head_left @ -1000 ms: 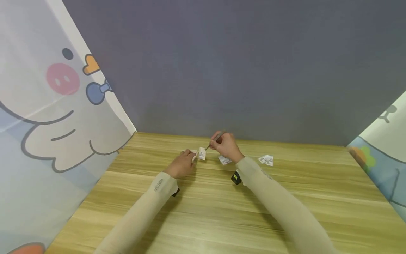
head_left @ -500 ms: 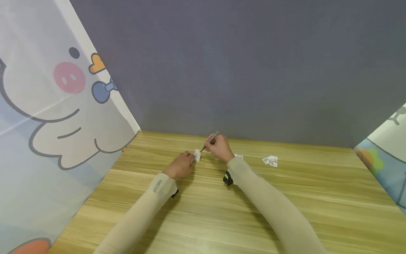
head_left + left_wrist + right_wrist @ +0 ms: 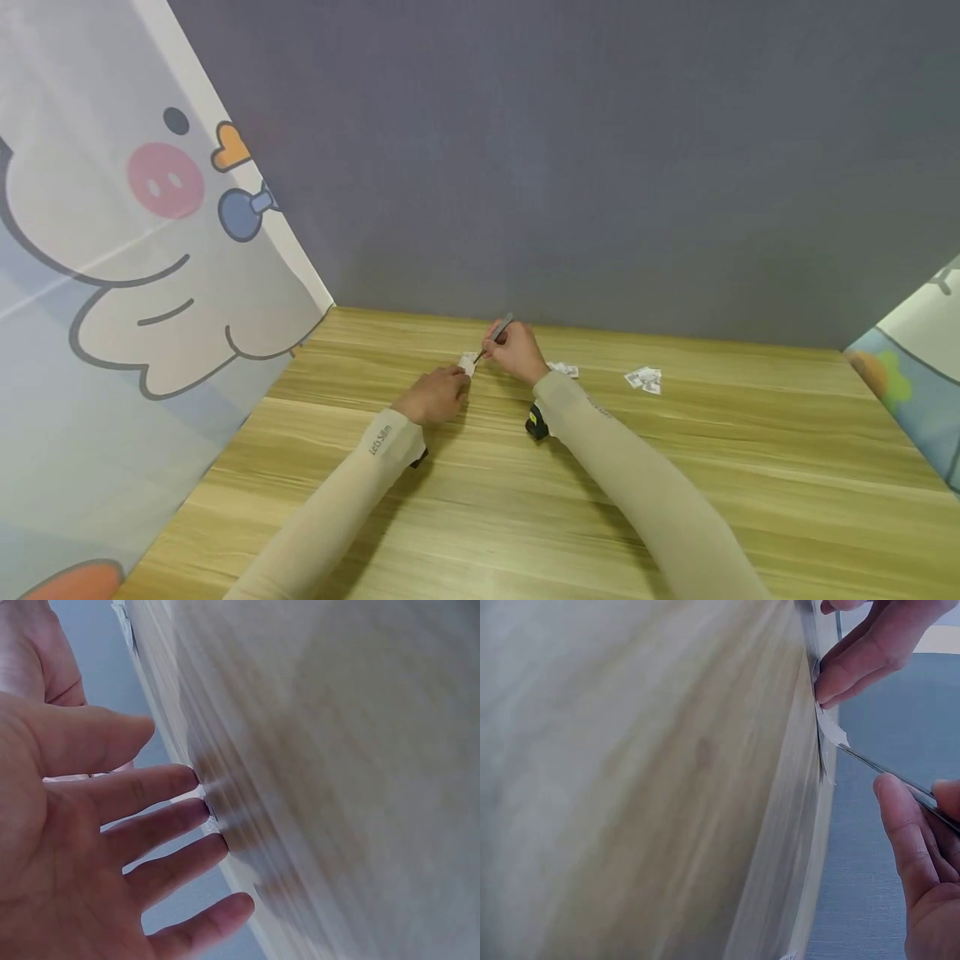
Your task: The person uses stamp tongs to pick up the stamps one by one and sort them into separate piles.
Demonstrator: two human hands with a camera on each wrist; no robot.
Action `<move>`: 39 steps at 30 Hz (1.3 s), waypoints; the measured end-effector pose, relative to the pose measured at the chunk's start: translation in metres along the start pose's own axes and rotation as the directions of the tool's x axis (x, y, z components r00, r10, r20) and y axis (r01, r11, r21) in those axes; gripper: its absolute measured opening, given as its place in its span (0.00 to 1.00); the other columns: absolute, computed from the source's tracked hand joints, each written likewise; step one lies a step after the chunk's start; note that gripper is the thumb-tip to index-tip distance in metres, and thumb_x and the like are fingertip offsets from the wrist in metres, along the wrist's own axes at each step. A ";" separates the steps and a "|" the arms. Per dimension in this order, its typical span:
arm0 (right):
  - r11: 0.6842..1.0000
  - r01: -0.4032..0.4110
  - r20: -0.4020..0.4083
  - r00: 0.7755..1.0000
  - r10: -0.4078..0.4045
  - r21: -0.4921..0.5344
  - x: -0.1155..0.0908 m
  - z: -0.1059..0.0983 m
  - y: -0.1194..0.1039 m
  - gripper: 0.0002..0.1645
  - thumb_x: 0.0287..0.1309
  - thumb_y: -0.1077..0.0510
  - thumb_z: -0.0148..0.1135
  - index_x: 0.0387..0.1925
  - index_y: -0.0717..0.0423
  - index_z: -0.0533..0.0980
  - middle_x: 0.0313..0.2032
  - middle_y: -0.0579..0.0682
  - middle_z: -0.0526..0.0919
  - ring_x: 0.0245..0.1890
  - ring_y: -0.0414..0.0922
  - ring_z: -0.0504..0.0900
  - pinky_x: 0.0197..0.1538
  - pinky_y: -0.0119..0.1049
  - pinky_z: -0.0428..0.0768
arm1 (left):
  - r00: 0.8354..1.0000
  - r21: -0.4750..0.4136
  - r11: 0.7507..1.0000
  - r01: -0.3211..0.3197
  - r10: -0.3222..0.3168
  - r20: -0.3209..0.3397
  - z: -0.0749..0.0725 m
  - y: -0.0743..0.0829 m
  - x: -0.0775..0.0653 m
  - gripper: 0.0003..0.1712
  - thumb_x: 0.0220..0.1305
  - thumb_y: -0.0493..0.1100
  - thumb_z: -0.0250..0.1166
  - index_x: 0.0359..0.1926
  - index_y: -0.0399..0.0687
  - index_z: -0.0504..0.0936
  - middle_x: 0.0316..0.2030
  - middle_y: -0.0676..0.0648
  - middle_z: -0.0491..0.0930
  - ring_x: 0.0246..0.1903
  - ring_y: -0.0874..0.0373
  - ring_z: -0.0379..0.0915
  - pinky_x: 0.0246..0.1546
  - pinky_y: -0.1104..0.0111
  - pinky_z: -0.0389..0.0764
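Note:
My right hand (image 3: 517, 352) pinches a pair of slim metal tweezers (image 3: 900, 778) between thumb and fingers. The tweezer tips meet the raised edge of a small white printed paper slip (image 3: 468, 361) near the back of the table. In the right wrist view this slip (image 3: 834, 732) curls up from the wood at the tips. My left hand (image 3: 435, 395) reaches in from the left, its fingertips on the slip's near edge and partly covering it. The left wrist view shows that hand (image 3: 97, 817) with fingers extended and slightly spread, tips down at the tabletop.
A pile of white paper slips (image 3: 643, 380) lies to the right on the wooden table (image 3: 480, 508). Closer in, more slips (image 3: 566, 369) show beside my right wrist, partly hidden by it. A grey panel (image 3: 525, 167) rises behind the table's back edge.
The slip at the tweezers has moved left to where my left fingers are, and my right hand has moved left with it. My left hand has then shifted slightly right, onto the slip.

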State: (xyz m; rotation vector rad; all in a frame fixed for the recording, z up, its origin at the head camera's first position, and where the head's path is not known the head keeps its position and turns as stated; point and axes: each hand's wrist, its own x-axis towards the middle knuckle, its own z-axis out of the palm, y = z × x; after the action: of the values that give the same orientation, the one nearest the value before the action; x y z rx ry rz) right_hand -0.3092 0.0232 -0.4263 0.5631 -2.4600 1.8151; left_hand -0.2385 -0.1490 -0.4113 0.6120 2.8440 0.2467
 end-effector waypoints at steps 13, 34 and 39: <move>0.998 -0.016 -0.059 0.998 0.012 -0.060 -0.005 -0.028 0.001 0.04 0.63 0.65 0.58 0.34 0.63 0.78 0.28 0.57 0.83 0.30 0.54 0.84 0.35 0.43 0.84 | 0.999 0.029 0.999 0.033 -0.033 -0.006 0.001 0.009 0.006 0.21 0.71 0.46 0.54 0.60 0.44 0.74 0.64 0.44 0.65 0.62 0.45 0.60 0.60 0.44 0.62; 0.986 -0.081 -0.062 0.995 0.073 -0.143 -0.032 -0.106 0.016 0.02 0.59 0.66 0.60 0.32 0.64 0.76 0.28 0.59 0.82 0.30 0.56 0.83 0.34 0.46 0.84 | 0.999 0.028 0.999 -0.038 0.039 -0.033 0.003 0.024 0.018 0.25 0.72 0.47 0.51 0.65 0.42 0.68 0.65 0.44 0.61 0.66 0.45 0.52 0.62 0.47 0.60; 0.977 -0.069 -0.064 0.996 0.057 -0.202 -0.037 -0.113 0.019 0.03 0.59 0.65 0.61 0.30 0.61 0.76 0.27 0.57 0.82 0.29 0.54 0.83 0.31 0.42 0.84 | 0.998 0.024 0.997 -0.067 0.067 0.001 0.003 0.034 0.023 0.25 0.72 0.47 0.50 0.66 0.43 0.67 0.65 0.45 0.61 0.66 0.47 0.52 0.62 0.46 0.58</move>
State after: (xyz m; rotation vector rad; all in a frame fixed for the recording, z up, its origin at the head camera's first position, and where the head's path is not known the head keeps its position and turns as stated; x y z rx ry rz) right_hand -0.3011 0.1431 -0.4166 0.4181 -2.6093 1.5478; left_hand -0.2446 -0.1081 -0.4115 0.7135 2.8335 0.2244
